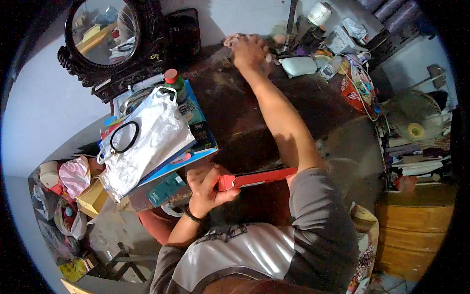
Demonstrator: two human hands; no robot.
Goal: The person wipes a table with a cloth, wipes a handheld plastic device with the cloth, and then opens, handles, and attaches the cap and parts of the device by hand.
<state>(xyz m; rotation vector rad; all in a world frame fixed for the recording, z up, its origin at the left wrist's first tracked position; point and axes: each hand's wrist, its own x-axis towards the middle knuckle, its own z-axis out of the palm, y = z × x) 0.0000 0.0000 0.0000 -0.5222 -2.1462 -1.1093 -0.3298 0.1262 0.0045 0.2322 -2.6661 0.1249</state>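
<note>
My left fingers (227,195) grip a box (269,176); my right fingers (254,43) touch a rag (231,40), grip unclear; a sideways sweep could knock the case (299,66).

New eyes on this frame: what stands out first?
The bright red box in the left hand, low in the middle. Then the right hand, stretched to the far side of the dark table at a pinkish cloth, and the ornately framed round mirror at upper left.
</note>
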